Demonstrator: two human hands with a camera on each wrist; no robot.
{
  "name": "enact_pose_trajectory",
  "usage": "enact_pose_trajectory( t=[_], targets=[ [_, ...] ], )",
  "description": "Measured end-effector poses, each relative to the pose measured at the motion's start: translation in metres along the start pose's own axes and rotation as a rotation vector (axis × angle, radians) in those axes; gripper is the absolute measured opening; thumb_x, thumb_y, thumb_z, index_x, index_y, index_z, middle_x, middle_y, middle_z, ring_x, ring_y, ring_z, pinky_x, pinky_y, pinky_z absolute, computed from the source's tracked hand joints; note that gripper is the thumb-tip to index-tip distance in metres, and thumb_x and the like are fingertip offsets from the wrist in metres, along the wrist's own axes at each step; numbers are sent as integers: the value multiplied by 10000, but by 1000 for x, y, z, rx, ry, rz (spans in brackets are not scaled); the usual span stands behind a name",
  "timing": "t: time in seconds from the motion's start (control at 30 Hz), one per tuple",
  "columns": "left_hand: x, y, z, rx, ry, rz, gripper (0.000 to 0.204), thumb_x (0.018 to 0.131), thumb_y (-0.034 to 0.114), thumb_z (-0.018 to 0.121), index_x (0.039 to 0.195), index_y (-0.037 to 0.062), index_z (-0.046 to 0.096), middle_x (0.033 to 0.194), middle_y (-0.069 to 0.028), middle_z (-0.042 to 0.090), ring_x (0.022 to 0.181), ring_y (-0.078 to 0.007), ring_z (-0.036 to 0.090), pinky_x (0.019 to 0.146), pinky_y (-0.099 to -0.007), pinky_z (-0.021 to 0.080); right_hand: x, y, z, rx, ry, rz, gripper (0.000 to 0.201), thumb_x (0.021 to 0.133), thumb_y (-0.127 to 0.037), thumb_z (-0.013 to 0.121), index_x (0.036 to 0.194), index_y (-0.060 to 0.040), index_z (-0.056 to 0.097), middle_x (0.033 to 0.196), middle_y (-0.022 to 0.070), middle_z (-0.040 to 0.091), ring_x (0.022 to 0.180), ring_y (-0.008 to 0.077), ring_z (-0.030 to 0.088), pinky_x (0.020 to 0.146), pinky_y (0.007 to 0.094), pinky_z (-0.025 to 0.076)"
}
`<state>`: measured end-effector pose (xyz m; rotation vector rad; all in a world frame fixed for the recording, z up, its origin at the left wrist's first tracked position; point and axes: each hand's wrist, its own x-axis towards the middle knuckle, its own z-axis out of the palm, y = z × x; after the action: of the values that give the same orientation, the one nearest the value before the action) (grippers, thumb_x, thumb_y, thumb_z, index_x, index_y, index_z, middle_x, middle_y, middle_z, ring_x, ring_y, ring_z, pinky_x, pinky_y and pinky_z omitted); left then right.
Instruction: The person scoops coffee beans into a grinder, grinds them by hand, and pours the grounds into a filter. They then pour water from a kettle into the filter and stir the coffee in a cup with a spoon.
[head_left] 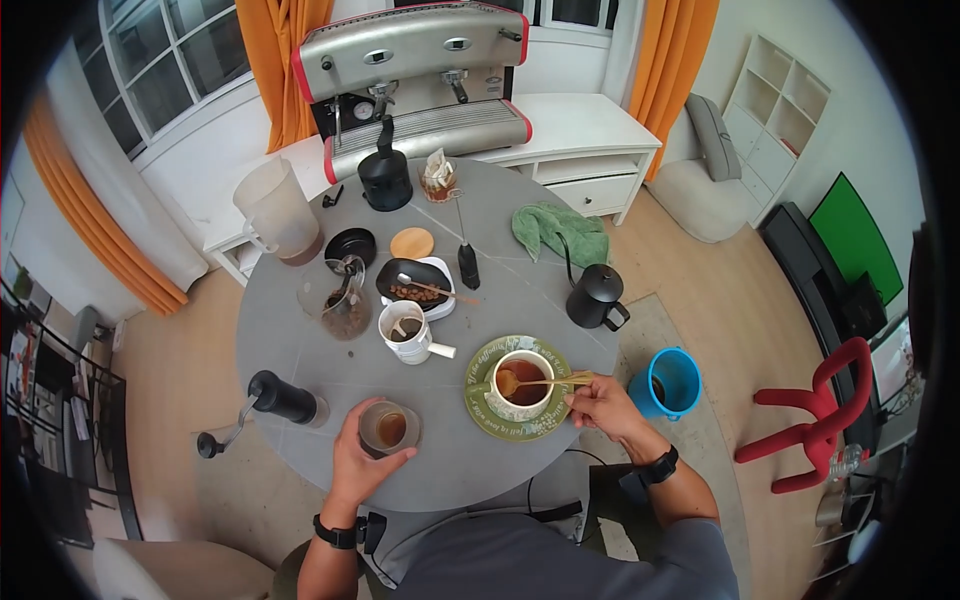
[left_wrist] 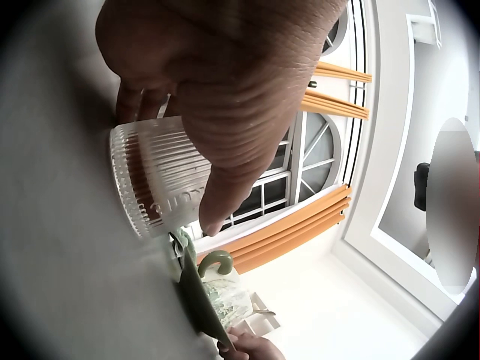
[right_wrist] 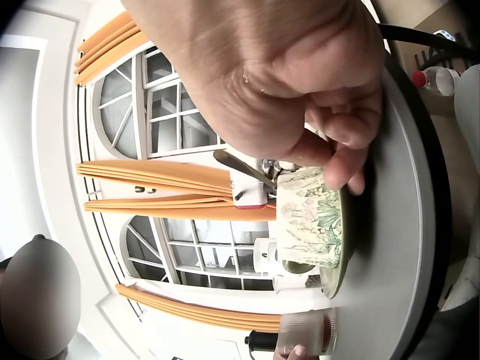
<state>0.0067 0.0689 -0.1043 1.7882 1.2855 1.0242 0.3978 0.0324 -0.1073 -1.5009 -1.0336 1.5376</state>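
While the left hand (head_left: 352, 465) wraps its fingers round a ribbed glass (head_left: 390, 428) on the bench (head_left: 450, 472), the right hand (head_left: 605, 407) pinches the green saucer (head_left: 525, 429) under a filled cup (head_left: 522, 411): apparently positioning drinks, which calls for level movement.

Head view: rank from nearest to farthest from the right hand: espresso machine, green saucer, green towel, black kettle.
1. Green saucer: rim at the right hand, extending left.
2. Black kettle: straight ahead of the hand.
3. Green towel: just beyond the kettle.
4. Espresso machine: far back, to the left.
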Motion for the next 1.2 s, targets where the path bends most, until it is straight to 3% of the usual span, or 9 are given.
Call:
enact_pose_trajectory(
  t=[0.3, 0.37, 0.5, 0.57, 0.67, 0.8, 0.87, 0.97, 1.2],
  targets=[
    [-2, -4, 2, -47, 9, -51, 810, 641, 187, 953, 1332, 40, 558, 1237, -137, 671, 1136, -258, 671, 984, -368, 532, -1, -4, 14, 9, -148, -11, 404, 958, -91, 685, 1342, 3, 604, 705, -33, 609, 576, 41, 540, 509, 204, 386],
    [-3, -8, 2, -5, -4, -47, 822, 641, 218, 955, 1339, 43, 556, 1258, -151, 650, 1164, -292, 648, 1005, -394, 520, -6, -9, 9, -426, -2, -268, 506, 909, -88, 749, 1378, -2, 578, 745, -31, 625, 608, 38, 543, 559, 202, 420],
    [-3, -8, 1, 5, 7, -44, 829, 647, 249, 953, 1345, 48, 554, 1274, -160, 633, 1179, -322, 626, 1018, -414, 509, -26, -37, 17, -263, -58, -328, 491, 900, -44, 746, 1364, -2, 591, 817, -22, 647, 734, 38, 584, 668, 203, 459],
    [-2, -6, 1, 24, -3, -39, 826, 649, 268, 953, 1341, 52, 558, 1262, -161, 636, 1174, -335, 622, 1017, -420, 506, -28, -36, 33, -36, -52, -382, 440, 905, -35, 744, 1325, 0, 621, 864, -12, 672, 761, 46, 598, 676, 215, 474],
    [-2, -8, 3, 71, 13, -2, 815, 656, 223, 953, 1343, 33, 559, 1254, -137, 652, 1141, -244, 659, 1006, -368, 516, -27, -39, 49, 4, -10, -378, 347, 925, -41, 725, 1263, 5, 660, 901, -8, 685, 768, 49, 603, 680, 224, 485],
    [-1, -7, 6, 103, 26, 32, 813, 651, 232, 956, 1332, 24, 564, 1245, -139, 648, 1132, -247, 660, 997, -369, 520, -18, -46, 61, -72, 69, -445, 235, 940, -50, 708, 1172, -10, 701, 885, 7, 696, 757, 50, 614, 659, 220, 489],
    [-2, -10, 8, 74, 34, 14, 790, 655, 229, 951, 1313, 13, 570, 1243, -148, 647, 1126, -257, 661, 986, -372, 524, -20, -64, 64, -484, 164, -710, 118, 939, -77, 710, 1042, -21, 724, 836, 57, 702, 687, 101, 632, 600, 249, 486],
    [-2, -4, 9, -6, 61, -14, 731, 648, 255, 939, 1259, 34, 603, 1196, -157, 653, 1138, -328, 627, 975, -417, 514, -25, -83, 62, -824, 219, -852, 102, 930, -114, 718, 970, -20, 712, 797, 109, 680, 622, 182, 629, 558, 292, 474],
    [3, 4, 5, 106, 53, 115, 703, 635, 236, 931, 1224, 28, 609, 1167, -156, 653, 1089, -341, 624, 943, -427, 509, -34, -77, 55, -758, 263, -753, 121, 940, -135, 708, 949, -14, 705, 782, 115, 671, 587, 207, 613, 542, 313, 464]
  ],
)
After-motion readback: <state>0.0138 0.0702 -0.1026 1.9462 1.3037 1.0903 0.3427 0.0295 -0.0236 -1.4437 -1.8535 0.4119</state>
